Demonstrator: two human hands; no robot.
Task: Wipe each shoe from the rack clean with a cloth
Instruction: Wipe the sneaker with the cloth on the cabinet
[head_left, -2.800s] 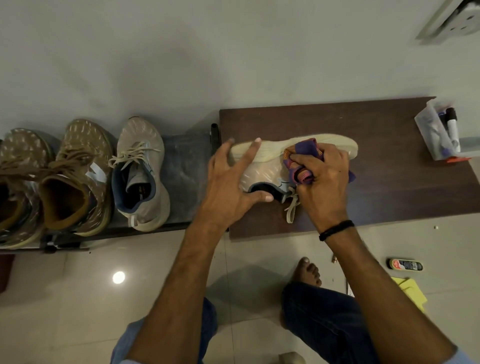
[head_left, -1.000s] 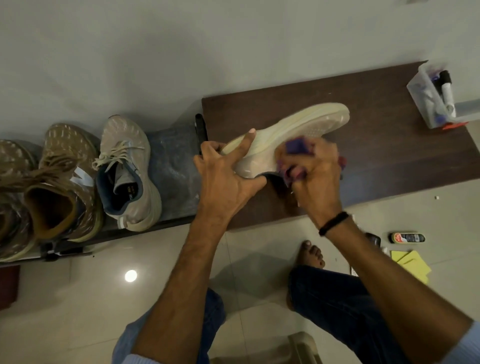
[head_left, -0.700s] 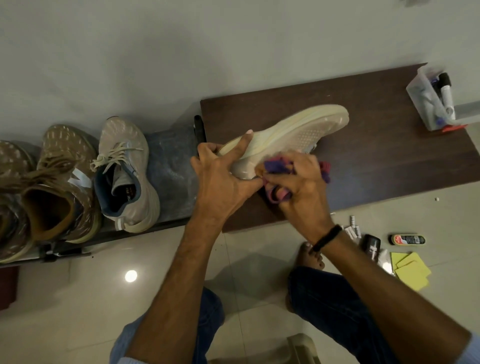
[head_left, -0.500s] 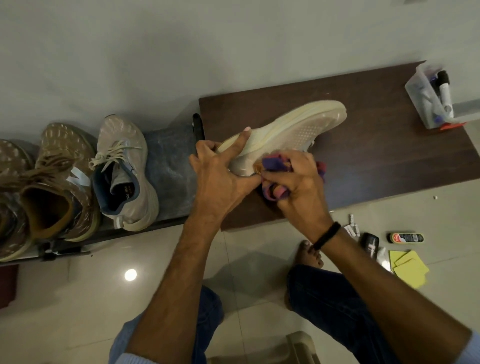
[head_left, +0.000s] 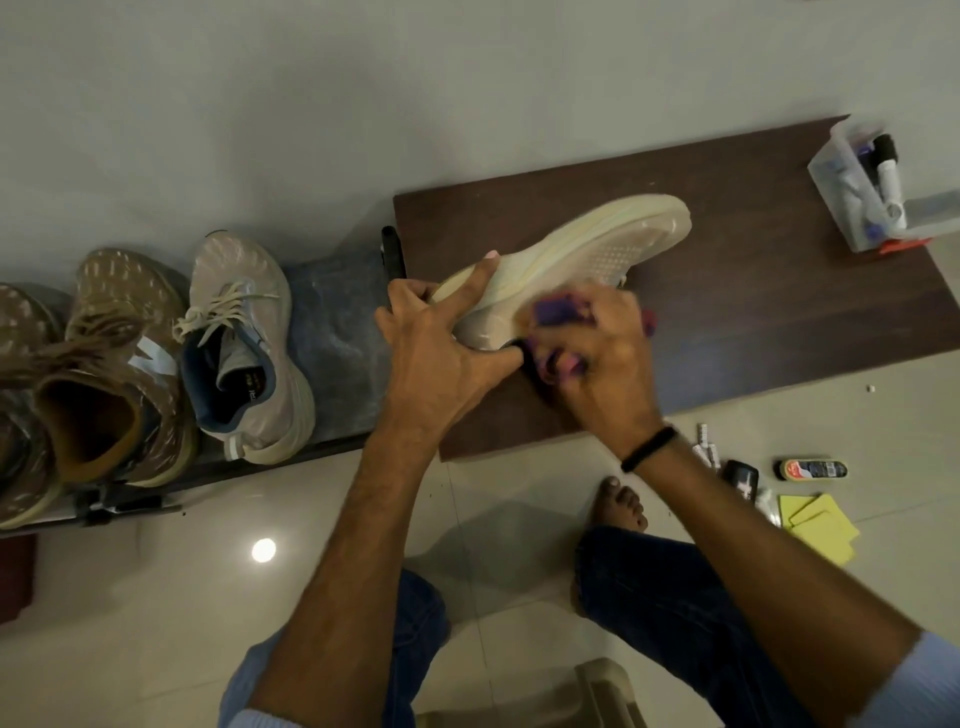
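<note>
- Since the earliest frame, the cream shoe (head_left: 582, 260) had been tipped so that its sole edge faced the camera, and the cloth (head_left: 556, 312) had slid toward the heel end.
- The left hand (head_left: 447, 353) gripped the heel, its index finger stretched along the sole, holding the shoe slanted over the counter (head_left: 753, 322).
- The right hand (head_left: 597, 358), blurred, was curled round the bunched purple cloth, pressing it to the midsole.
- A firm heel hold, short strokes along the midsole and a fresh fold of cloth would likely serve best.
- A clear container (head_left: 852, 208) at the counter's far corner held a marker (head_left: 885, 171) and smaller items, which were unclear.
- A grey shoe (head_left: 244, 343) waited on the rack (head_left: 332, 322).
</note>
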